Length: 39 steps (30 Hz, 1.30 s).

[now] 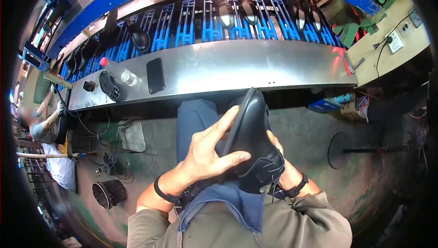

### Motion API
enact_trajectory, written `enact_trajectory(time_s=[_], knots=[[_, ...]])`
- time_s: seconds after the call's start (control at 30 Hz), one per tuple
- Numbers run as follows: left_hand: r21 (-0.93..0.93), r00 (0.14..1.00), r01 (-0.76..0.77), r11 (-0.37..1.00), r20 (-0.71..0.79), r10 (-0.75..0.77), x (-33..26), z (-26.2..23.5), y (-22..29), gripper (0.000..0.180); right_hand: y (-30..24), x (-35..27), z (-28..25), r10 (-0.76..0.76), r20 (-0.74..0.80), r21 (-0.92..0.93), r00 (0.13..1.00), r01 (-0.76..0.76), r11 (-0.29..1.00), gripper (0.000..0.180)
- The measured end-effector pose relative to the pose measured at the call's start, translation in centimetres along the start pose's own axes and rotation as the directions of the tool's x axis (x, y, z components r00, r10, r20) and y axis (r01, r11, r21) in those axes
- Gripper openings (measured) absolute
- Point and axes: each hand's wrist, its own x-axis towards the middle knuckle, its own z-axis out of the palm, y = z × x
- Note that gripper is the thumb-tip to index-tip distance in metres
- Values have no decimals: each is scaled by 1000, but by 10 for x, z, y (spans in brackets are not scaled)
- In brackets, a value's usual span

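Note:
A black lace-up shoe (251, 134) is held over my lap, toe pointing away from me and turned so that its sole edge faces left. My left hand (205, 156) grips it from the left, fingers stretched along the sole edge and thumb against the upper. Against the shoe's right side, near the laces, rests my right hand (283, 168); most of its fingers are hidden behind the shoe. Beneath the heel lies a blue cloth (221, 200) across my front.
On the metal ledge (273, 65) ahead lie a phone (155, 75), a clear bottle (125, 74) and a black sole (109, 86). Beyond it, a blue-slatted conveyor (186, 31) carries several dark shoes. A person (45, 127) is at far left; a black reel (109, 194) stands on the floor.

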Motion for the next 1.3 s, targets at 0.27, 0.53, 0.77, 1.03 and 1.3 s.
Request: enact_trajectory(time_s=[0.27,0.53,0.77,1.03,1.3], knots=[[27,998,-67,997,-9,67,-3,-4,-7,94,-2,7,-1,64,73,25,995,-66,998,73],[-760,890,200,618,-123,-439,-5,-1,-21,60,3,8,45,-169,-18,-798,985,88,597,66],[-942,937,82,325,-38,-348,-41,-28,-75,73,-18,24,66,-298,348,-937,889,323,-132,25],[-948,938,174,268,76,-339,-31,-14,-67,81,-44,86,88,-150,606,-792,781,576,-202,50],[-983,953,173,59,152,-261,-34,0,-72,76,-45,98,79,-234,664,-725,710,688,32,30]])
